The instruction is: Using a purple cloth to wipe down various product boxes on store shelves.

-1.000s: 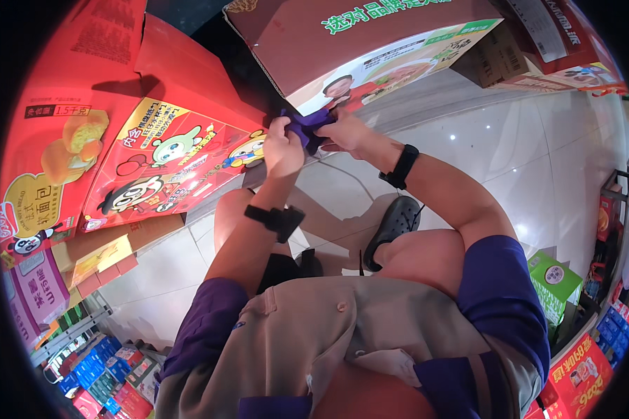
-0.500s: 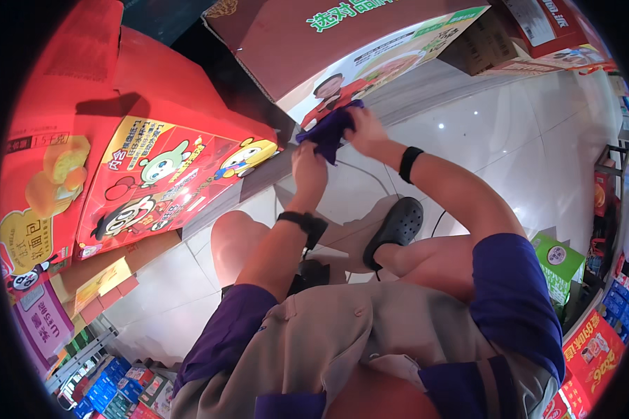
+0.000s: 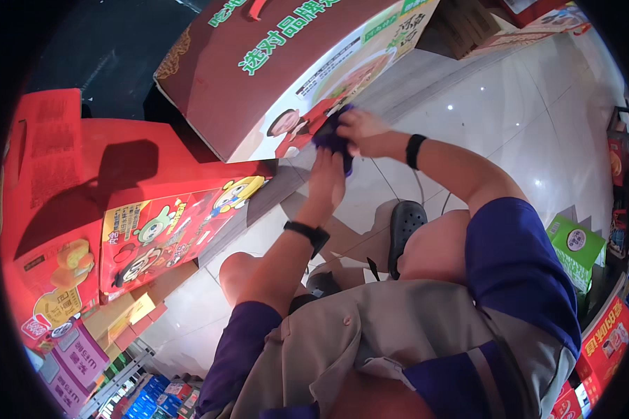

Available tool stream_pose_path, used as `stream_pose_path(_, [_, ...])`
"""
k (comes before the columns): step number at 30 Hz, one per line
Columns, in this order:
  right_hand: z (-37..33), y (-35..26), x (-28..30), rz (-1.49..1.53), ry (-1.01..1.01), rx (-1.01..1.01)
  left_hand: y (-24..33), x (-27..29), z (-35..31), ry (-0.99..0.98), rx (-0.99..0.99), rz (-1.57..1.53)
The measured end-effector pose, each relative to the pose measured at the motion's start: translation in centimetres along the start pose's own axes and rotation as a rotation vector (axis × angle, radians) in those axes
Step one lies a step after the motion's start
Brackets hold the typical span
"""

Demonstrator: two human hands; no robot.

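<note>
A dark purple cloth (image 3: pixel 334 134) is bunched up between both hands, just in front of the printed lower side of a large brown carton (image 3: pixel 258 91). My left hand (image 3: pixel 328 180) grips its near edge, the fingers pointing away from me. Coming in from the right, my right hand (image 3: pixel 365 131) has its fingers curled over the other side of the cloth. Part of the cloth is hidden by the fingers, and its edges are slightly blurred. Whether the cloth touches the carton, I cannot tell.
Red cartons (image 3: pixel 136 157) with cartoon figures stand on the left, close to my left forearm. Purple boxes (image 3: pixel 77 363) sit at lower left. A green box (image 3: pixel 576 244) and a red box (image 3: pixel 608 342) are on the right. Pale tiles (image 3: pixel 468 133) cover the floor.
The view has shifted, and the brown carton now shows farther left and lower. Both hands remain on the cloth, which is bunched more tightly and has moved along the carton's side.
</note>
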State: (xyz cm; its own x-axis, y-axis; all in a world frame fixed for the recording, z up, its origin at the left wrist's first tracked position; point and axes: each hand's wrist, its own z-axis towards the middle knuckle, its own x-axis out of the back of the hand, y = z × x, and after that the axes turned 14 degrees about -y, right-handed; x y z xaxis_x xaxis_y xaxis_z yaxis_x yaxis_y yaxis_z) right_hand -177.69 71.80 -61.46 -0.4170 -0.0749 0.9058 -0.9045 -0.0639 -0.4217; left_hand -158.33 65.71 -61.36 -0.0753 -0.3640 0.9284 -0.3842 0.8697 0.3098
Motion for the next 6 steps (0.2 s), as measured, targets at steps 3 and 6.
stream_pose_path(3, [-3.3, 7.7, 1.6, -0.081, 0.110, -0.342, 3.2, 0.9, 7.0, -0.008, -0.192, 0.058])
stream_pose_path(6, [-4.0, 8.2, 4.3, -0.119, 0.103, -0.724, 3.7, -0.4, 11.2, -0.074, -0.129, 0.235])
